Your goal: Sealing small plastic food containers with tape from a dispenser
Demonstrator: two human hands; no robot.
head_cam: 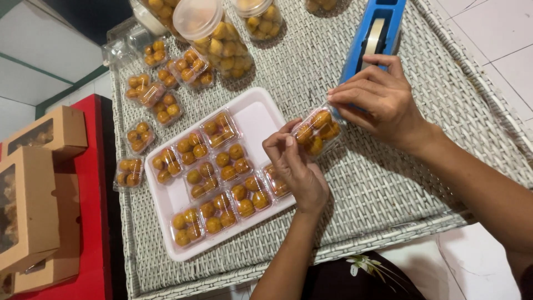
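While the camera looks down from the person's head, both hands meet over a white woven wicker bench (400,183). Between them is a small clear plastic pack (316,133) of round golden-orange snacks, lifted just above the bench near the right edge of a pale pink tray (252,114). The left hand (294,166) pinches the pack's near-left end with fingertips closed on it. The right hand (377,103) grips the far-right end, fingers curled over the top. Just behind the right hand sits a blue tape dispenser (377,33). The tray holds about eight similar filled packs in rows. More packs (150,105) lie loose on the bench to the tray's left and beyond it. Clear jars (222,41) of the same snacks stand at the far edge. Brown cardboard boxes (33,183) with windows rest on a red surface at the left.
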